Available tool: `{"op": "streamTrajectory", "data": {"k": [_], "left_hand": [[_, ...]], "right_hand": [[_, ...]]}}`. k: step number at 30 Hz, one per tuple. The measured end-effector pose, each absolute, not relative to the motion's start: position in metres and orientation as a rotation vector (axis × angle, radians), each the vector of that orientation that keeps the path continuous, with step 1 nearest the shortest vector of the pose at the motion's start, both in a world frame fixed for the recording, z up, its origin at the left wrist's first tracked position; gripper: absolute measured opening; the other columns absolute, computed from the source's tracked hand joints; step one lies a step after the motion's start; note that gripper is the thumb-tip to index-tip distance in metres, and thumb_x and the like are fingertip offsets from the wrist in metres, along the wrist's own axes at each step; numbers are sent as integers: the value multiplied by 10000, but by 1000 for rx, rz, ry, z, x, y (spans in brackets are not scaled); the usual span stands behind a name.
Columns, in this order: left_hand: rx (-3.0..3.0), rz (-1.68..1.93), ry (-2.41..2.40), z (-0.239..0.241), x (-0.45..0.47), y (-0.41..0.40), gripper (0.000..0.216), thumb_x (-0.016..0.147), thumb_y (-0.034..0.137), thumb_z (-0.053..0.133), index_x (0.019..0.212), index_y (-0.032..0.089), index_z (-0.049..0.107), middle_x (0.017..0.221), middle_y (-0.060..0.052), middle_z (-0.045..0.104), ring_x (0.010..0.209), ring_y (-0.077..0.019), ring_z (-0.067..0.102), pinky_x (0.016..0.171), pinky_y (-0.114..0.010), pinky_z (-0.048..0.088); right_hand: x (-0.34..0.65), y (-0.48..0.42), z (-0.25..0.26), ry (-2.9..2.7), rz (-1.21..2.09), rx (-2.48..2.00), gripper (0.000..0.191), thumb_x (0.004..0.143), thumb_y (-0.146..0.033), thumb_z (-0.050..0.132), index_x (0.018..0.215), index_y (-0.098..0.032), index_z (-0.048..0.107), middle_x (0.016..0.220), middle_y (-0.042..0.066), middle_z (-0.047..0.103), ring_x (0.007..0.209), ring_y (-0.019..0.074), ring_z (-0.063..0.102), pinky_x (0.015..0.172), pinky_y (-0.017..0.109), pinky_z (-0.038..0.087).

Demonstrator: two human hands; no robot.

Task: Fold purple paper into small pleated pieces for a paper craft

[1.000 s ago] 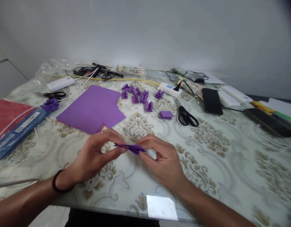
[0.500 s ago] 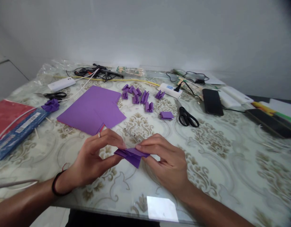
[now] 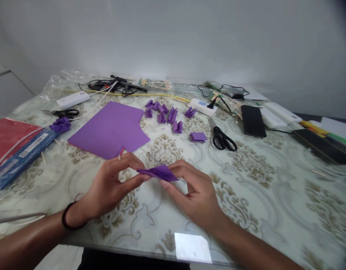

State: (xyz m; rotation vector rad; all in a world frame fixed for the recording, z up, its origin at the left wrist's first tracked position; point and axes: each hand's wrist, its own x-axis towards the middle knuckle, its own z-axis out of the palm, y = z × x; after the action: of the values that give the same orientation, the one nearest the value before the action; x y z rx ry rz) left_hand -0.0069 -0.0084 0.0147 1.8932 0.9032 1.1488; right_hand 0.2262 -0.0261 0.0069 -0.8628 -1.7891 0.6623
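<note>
Between my two hands, above the near part of the table, is a small folded piece of purple paper (image 3: 161, 172). My left hand (image 3: 112, 180) pinches its left end between thumb and fingers. My right hand (image 3: 192, 191) grips the right side, thumb in front and fingers behind, partly hidden by the paper. Beyond my left hand lie larger purple sheets (image 3: 105, 127), with a bit of red showing under them. Several small folded purple paper pieces (image 3: 172, 115) stand in a group farther back, and a flat folded one (image 3: 198, 137) lies nearer the scissors (image 3: 223, 139).
On the left are a red and blue packet (image 3: 26, 150), crumpled purple paper (image 3: 60, 125), a second pair of scissors (image 3: 65, 113) and a white power bank (image 3: 73, 99). A power strip (image 3: 202, 107), phone (image 3: 253, 121) and cables lie back right. The glass-topped table's front edge is close to me.
The folded paper has been turned over in my fingers: its pointed flap hung downward and now points up. My right thumb has shifted left under it.
</note>
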Motion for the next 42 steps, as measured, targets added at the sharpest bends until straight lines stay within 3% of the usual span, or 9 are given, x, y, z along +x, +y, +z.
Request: {"op": "streamTrajectory", "data": {"k": [6,14,23,29,35,37,39,42], "left_hand": [[1679,1015,984,12,-8,-8,151,945,308,828,854,229,737,854,22,745,813,-167,657,817,-307,493],[1604,822,952,12,-4,-8,163,987,362,762,985,206,808,964,-46,759,903,-207,661,843,-328,524],[1666,782,964,12,-1,-13,155,1005,318,708,928,196,767,906,-24,702,821,-176,619,766,-301,522],[1516,773,912,12,-2,-12,319,1052,401,652,841,185,754,806,-18,627,691,-151,550,611,-271,478],[1568,779,912,18,-2,-12,376,1081,395,597,795,184,719,811,-23,630,699,-157,571,626,-273,506],[1619,762,886,20,-2,-13,318,1082,382,594,870,191,735,894,-39,672,781,-179,628,712,-294,551],[1709,766,842,18,-3,-15,150,1033,342,683,1093,219,744,1061,-65,716,939,-218,677,872,-345,580],[1899,952,879,13,-1,-17,384,921,231,808,1278,260,671,1161,-63,732,1013,-226,686,944,-354,563]], "right_hand": [[224,-25,4,-1715,940,-956,101,991,-219,701,892,-231,689,849,0,656,796,179,630,732,318,490],[222,-27,2,-1683,1100,-993,140,991,-244,658,854,-225,637,842,-2,600,788,182,571,725,324,451],[217,-30,5,-1669,1105,-1034,150,878,-178,640,771,-226,547,769,-26,523,710,160,497,653,303,402],[220,-28,4,-1586,1153,-1004,88,903,-188,627,830,-227,597,799,-23,534,737,162,511,679,295,429],[220,-27,4,-1531,1252,-1028,62,879,-225,678,845,-215,627,801,-21,555,739,162,518,678,289,433],[220,-26,4,-1494,1316,-1042,49,876,-239,679,859,-209,644,782,-22,558,725,159,514,670,285,430],[221,-25,4,-1447,1388,-1045,52,869,-251,680,877,-204,659,765,-22,563,710,157,516,662,281,436],[221,-23,4,-1403,1459,-1046,78,841,-264,704,861,-202,662,749,-24,564,688,151,514,648,275,439]]}}
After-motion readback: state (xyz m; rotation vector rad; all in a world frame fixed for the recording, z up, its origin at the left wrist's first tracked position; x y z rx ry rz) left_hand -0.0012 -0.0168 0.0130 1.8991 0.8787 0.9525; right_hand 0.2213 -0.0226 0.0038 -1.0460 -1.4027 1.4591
